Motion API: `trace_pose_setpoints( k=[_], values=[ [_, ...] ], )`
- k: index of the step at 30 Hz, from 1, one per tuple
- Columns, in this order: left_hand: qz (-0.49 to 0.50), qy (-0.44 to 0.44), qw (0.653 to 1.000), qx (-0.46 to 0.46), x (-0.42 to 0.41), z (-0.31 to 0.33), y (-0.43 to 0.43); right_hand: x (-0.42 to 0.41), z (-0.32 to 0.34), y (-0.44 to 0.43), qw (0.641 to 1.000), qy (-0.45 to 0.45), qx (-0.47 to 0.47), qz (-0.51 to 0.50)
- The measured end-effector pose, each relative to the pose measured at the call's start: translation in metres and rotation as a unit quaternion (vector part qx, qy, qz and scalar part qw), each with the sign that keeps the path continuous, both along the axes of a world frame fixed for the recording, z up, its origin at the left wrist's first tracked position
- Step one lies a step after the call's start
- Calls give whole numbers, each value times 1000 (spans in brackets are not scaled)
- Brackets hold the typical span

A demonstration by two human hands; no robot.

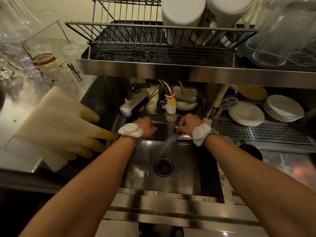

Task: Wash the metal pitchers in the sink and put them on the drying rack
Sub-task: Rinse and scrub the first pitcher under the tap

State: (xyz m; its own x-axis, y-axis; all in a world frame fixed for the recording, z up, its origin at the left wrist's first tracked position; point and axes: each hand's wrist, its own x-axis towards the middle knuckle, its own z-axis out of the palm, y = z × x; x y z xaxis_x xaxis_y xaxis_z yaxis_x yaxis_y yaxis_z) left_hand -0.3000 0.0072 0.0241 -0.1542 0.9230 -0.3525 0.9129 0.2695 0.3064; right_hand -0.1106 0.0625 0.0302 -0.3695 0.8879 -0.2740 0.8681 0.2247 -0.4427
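A metal pitcher [163, 131] is held over the sink [191, 170], right under the faucet's ribbed nozzle [171, 111]. Water runs from the nozzle onto the pitcher and spills down toward the drain [163, 166]. My left hand [145, 127] grips the pitcher's left side and my right hand [187, 124] grips its right side. The hands hide much of the pitcher. Above the sink, the wire drying rack [130, 34] stands on a dark drip tray. A second dark metal vessel [250, 151] sits on the counter to the right of the sink.
Two white containers [184, 17] lean upside down in the rack's right part; clear glasses [273, 40] stand further right. Pale rubber gloves [59, 124] hang over the left counter edge. Stacked white plates [282, 108] sit under the shelf, behind a perforated drain board [256, 132]. More glassware [42, 60] crowds the left counter.
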Motion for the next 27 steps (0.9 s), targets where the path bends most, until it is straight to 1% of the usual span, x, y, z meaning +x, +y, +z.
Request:
trace_pose_setpoints(
  k=[10,14,17,20,22,24,26,27],
  values=[
    [1,1,1000,21,3,2,6,-3,12,4,1000,-19,5,20],
    [-4,-3,1000,8,2,-1,5,3,5,4,1000,-16,-14,-20],
    [-2,1,1000,-7,0,-4,3,11,-14,0,996,34,-47,-71],
    [-5,5,1000,-16,-1,-8,1,17,-30,-3,990,44,-85,-104],
    [-7,12,1000,-18,-1,-10,0,18,-36,-5,984,76,-101,-123],
    [-8,15,1000,-23,-1,-12,1,13,-41,-6,971,132,-139,-145],
    [-11,12,999,-32,0,-14,2,7,-47,-11,947,191,-183,-181],
    [-15,11,999,-37,0,-16,2,5,-51,-14,939,207,-194,-194]
  ],
)
